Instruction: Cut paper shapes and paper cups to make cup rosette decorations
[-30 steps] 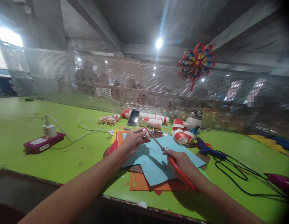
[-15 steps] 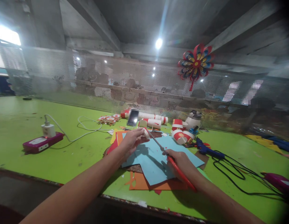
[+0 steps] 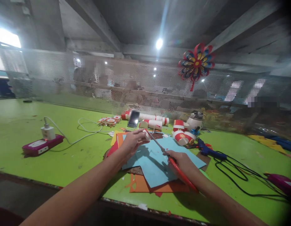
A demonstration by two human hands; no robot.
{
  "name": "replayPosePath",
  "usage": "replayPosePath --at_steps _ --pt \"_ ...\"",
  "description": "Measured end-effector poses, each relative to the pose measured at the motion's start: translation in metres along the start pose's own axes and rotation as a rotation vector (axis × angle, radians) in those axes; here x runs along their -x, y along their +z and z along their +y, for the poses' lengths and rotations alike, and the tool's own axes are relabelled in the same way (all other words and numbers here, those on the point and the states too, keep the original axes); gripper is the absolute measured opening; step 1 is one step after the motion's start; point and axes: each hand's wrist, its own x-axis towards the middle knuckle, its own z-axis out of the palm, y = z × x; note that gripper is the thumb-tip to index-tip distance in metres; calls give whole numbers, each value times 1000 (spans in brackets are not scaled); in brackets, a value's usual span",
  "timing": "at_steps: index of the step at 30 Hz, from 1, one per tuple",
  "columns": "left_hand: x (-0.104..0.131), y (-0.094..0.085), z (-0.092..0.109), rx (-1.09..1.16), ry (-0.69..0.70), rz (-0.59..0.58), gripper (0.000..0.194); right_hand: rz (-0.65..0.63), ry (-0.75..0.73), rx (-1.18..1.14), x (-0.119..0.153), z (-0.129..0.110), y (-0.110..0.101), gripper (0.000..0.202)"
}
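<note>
My left hand (image 3: 134, 140) is closed around a small white piece with a red edge (image 3: 146, 135), which looks like part of a paper cup. In my right hand (image 3: 180, 161) are red-handled scissors (image 3: 175, 166), their blades pointing up and left. The blade tips meet the white piece at its right side; whether they are cutting into it I cannot tell. Both hands hover over light blue paper sheets (image 3: 157, 163). Orange paper (image 3: 147, 185) sticks out beneath the blue.
Red and white paper cups (image 3: 180, 137) lie beyond my right hand, near a blue glue gun (image 3: 210, 151) with black cable. A phone (image 3: 133, 119) stands at the back beside white tubes (image 3: 155, 125). Leftward is a purple power strip (image 3: 42, 146). A perforated screen (image 3: 100, 84) borders the green table (image 3: 84, 160).
The white piece has turned slightly in my left hand, and the scissors' tips have shifted a little to the left. Both hands keep nearly the same place.
</note>
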Motion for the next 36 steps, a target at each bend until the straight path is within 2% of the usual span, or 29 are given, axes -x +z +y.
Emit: replayPosePath --at_steps 20,28,36 --pt "2 3 3 -27 -23 -7 25 11 18 82 0 6 4 30" --pt "3 -1 8 -63 -29 -110 17 15 -3 40 1 1 0 33" --pt "1 -1 6 -60 -27 -69 19 -5 -62 54 -1 1 -2 37"
